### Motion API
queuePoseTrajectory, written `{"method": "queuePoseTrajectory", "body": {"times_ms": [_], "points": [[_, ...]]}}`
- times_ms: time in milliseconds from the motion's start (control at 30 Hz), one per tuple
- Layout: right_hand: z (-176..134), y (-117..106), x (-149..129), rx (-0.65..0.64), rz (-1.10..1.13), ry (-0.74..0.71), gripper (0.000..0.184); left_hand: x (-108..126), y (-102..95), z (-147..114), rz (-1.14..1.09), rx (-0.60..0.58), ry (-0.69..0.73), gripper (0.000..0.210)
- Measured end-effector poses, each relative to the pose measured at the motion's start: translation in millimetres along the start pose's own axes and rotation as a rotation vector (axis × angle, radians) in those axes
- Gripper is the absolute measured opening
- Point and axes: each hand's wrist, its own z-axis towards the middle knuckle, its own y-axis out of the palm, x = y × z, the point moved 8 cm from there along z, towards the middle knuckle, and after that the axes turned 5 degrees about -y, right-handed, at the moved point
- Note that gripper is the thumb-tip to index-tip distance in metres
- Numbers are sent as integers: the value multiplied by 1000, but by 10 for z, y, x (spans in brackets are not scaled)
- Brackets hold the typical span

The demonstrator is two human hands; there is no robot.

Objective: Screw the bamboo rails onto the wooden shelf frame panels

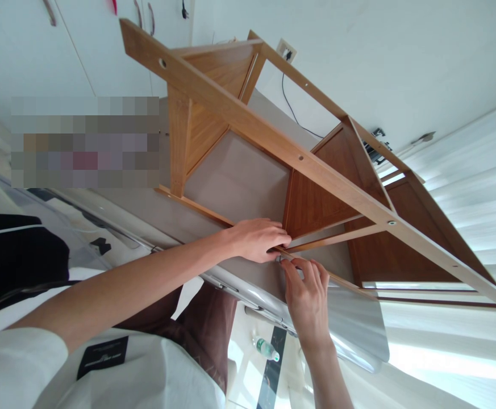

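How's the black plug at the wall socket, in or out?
In: the black plug sits right against the wall socket, with its cord trailing down from it.

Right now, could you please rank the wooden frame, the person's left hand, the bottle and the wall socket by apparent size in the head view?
1. Wooden frame
2. Left hand
3. Bottle and wall socket: too alike to rank, with differing nearness making it unsure.
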Motion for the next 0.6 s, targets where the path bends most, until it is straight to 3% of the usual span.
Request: {"method": "queuePoseTrajectory", "body": {"times_ms": [600], "points": [[71, -53, -58, -48, -77, -33, 28, -2, 21, -1, 8, -11, -2, 6]]}}
